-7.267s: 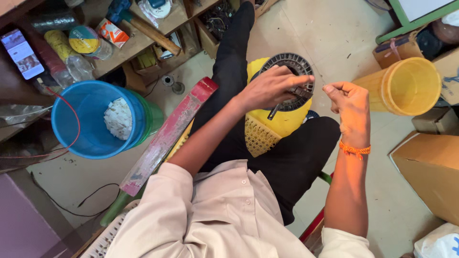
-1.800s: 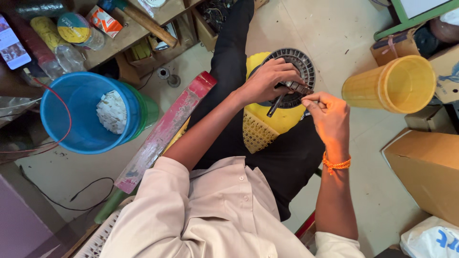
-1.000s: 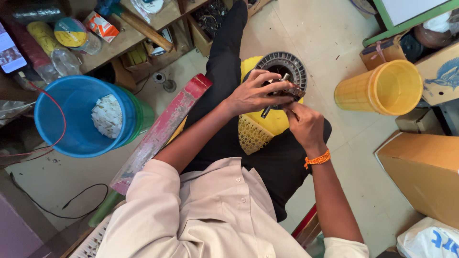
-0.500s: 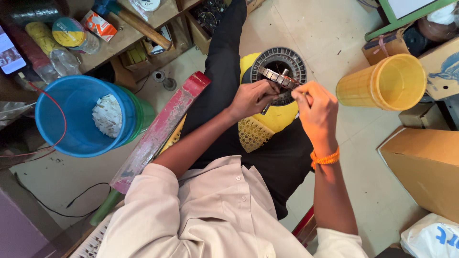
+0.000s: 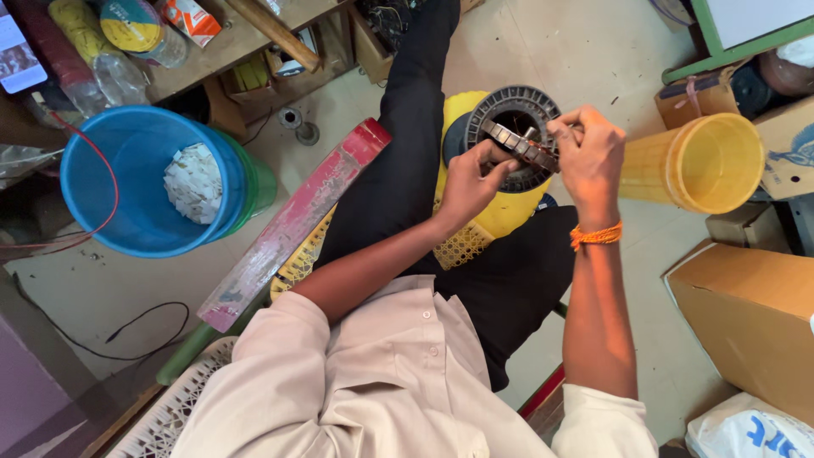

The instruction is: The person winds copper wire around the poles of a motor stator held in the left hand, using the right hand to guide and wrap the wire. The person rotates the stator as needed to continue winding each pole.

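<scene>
Stator (image 5: 514, 136): dark slotted ring, lay tilted on a yellow stool (image 5: 487, 225) held between the person's knees, which probably kept it steady and near both hands.

Strip (image 5: 519, 146): narrow, segmented, lay across the stator's opening from upper left to right.

Left hand (image 5: 466, 182): just below-left of the stator; thumb and forefinger nearly closed on the strip's near end, other fingers curled loosely. Looked like a steadying pinch.

Right hand (image 5: 589, 157): at the stator's right rim; fingers bunched tight over the strip's far end. What else, if anything, sat inside that grip could not be told. Orange thread band (image 5: 596, 237) on the wrist.

Right of the stator: yellow bucket (image 5: 704, 165) lying on its side, mouth open; cardboard box (image 5: 750, 318) below it.

Left of the stator: red bar (image 5: 292, 227) leaning diagonally; further left, blue bucket (image 5: 140, 182) with white scraps (image 5: 193, 182) inside, nested in a green one. Above that, a wooden shelf (image 5: 229, 42) with bottles.
</scene>
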`<state>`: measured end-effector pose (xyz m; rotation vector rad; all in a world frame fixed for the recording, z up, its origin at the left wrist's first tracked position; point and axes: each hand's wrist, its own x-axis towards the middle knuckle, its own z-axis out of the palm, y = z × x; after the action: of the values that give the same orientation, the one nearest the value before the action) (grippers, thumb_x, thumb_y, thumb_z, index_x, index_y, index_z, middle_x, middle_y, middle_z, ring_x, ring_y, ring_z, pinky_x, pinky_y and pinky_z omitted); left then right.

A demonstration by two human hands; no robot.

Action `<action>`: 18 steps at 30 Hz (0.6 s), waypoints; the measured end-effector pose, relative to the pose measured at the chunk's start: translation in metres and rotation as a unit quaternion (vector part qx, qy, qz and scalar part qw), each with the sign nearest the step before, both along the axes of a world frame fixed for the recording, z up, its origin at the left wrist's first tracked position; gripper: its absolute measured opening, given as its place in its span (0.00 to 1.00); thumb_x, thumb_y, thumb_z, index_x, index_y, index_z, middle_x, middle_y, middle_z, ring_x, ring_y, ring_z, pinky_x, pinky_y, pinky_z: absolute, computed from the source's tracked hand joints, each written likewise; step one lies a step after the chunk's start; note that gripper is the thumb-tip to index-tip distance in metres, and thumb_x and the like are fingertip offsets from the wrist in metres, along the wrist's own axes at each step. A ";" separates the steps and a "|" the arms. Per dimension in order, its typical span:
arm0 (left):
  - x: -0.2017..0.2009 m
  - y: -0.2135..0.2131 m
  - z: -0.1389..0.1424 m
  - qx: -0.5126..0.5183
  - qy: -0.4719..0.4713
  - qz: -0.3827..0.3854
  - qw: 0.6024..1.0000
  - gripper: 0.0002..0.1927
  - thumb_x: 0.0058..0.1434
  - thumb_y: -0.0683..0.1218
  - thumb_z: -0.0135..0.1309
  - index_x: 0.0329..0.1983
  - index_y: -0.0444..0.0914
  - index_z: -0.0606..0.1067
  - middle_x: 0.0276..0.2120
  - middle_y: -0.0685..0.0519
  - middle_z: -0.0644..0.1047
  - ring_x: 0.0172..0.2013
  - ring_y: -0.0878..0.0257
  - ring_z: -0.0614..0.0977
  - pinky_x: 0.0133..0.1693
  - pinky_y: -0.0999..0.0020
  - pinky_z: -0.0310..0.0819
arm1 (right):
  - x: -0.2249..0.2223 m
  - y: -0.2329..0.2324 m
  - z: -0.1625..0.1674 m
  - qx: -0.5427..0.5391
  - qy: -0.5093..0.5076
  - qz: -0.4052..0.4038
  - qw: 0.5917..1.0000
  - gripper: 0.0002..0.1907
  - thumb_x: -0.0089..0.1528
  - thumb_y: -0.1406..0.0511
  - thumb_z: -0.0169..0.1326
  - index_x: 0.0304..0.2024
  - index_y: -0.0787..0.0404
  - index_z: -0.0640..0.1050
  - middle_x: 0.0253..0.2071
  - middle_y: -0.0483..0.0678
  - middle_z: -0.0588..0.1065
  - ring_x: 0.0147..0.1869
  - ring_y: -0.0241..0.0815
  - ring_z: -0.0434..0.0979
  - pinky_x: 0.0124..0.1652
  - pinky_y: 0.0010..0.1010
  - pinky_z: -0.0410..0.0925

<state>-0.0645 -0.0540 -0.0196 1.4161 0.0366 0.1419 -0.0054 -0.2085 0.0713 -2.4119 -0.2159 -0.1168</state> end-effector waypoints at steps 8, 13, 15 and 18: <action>-0.005 -0.002 0.022 0.191 -0.022 0.064 0.979 0.10 0.62 0.47 0.65 0.40 0.38 0.77 0.35 0.54 0.81 0.30 0.59 0.79 0.33 0.63 0.72 | 0.001 -0.044 -0.022 -0.039 0.001 -0.047 0.998 0.09 0.65 0.67 0.66 0.39 0.68 0.82 0.20 0.46 0.56 0.24 0.35 0.52 0.26 0.34 0.52; 0.022 0.031 0.028 0.341 -0.412 0.037 0.844 0.31 0.57 0.48 0.65 0.63 0.47 0.69 0.52 0.56 0.76 0.51 0.55 0.76 0.52 0.58 0.70 | -0.021 -0.054 -0.013 0.111 0.118 -0.085 0.983 0.07 0.65 0.68 0.63 0.40 0.68 0.82 0.23 0.35 0.64 0.25 0.26 0.55 0.26 0.23 0.50; 0.045 0.042 0.028 0.338 -0.396 -0.120 0.845 0.38 0.58 0.46 0.66 0.70 0.49 0.65 0.50 0.60 0.78 0.48 0.58 0.75 0.52 0.61 0.70 | -0.033 -0.056 0.000 0.203 0.180 -0.096 0.958 0.06 0.65 0.69 0.61 0.41 0.68 0.82 0.23 0.33 0.67 0.24 0.23 0.55 0.25 0.21 0.48; 0.061 0.048 0.029 0.298 -0.364 -0.205 0.858 0.43 0.58 0.45 0.68 0.75 0.48 0.61 0.49 0.60 0.78 0.45 0.58 0.74 0.52 0.64 0.70 | -0.044 -0.045 0.017 0.264 0.205 -0.091 0.938 0.05 0.64 0.70 0.60 0.40 0.68 0.81 0.23 0.33 0.66 0.23 0.22 0.55 0.23 0.19 0.47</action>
<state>-0.0036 -0.0060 0.0092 1.8647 -1.0108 0.3476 -0.0493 -0.2534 0.0888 -1.8587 0.2119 0.2210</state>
